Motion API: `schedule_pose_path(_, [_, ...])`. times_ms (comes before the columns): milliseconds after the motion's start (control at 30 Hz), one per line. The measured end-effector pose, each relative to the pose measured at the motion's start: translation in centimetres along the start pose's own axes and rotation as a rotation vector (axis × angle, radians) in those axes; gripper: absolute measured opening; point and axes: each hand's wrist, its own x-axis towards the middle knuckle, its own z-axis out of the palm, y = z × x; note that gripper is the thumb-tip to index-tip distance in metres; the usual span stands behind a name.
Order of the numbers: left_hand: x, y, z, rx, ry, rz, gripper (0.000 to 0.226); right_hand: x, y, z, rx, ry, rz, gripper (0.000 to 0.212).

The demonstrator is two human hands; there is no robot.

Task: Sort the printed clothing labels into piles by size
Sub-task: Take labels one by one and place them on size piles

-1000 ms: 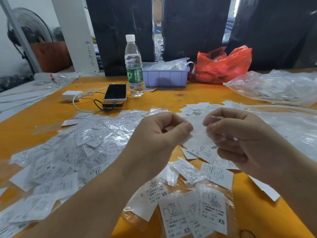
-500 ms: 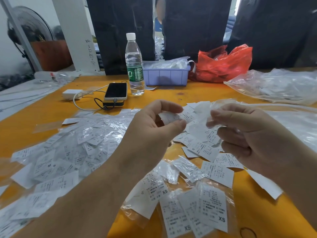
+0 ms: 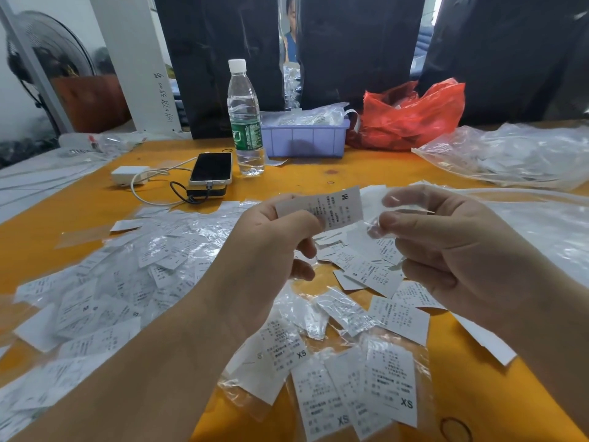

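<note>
The left hand [image 3: 271,247] has just pulled an M label [image 3: 322,208] free; its fingers pinch it above the tabletop's centre. The right hand [image 3: 446,250] pinches the empty sleeve [image 3: 377,229], at 3 o'clock of the label. It can be piled now.

The label [image 3: 322,208] held up in the left hand [image 3: 267,250] shows a big "M". Three labels near the front edge of the bench [image 3: 79,202] each say "XS" [image 3: 407,402]. One label in the middle says "S" [image 3: 354,274]. The small print is too tiny to read.
</note>
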Motion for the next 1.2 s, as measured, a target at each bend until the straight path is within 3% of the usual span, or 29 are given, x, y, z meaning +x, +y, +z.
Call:
schedule_pose_path(233, [-0.18, 0.19, 0.09, 0.024, -0.014, 0.006, 0.015, -0.03, -0.05, 0.25, -0.008, -0.007, -0.009, 0.041])
schedule_pose_path(633, [-0.75, 0.42, 0.50, 0.117, -0.001, 0.162, 0.014, -0.34, -0.06, 0.67, -0.040, -0.040, 0.029, 0.052])
schedule_pose_path(967, [-0.85, 0.41, 0.43, 0.200, 0.085, 0.227, 0.012, -0.42, -0.05, 0.60, -0.075, -0.035, 0.027, 0.042])
schedule_pose_path(1200, [-0.88, 0.40, 0.62, 0.235, 0.099, 0.219, 0.012, -0.44, 0.03, 0.68, -0.081, -0.022, 0.024, 0.048])
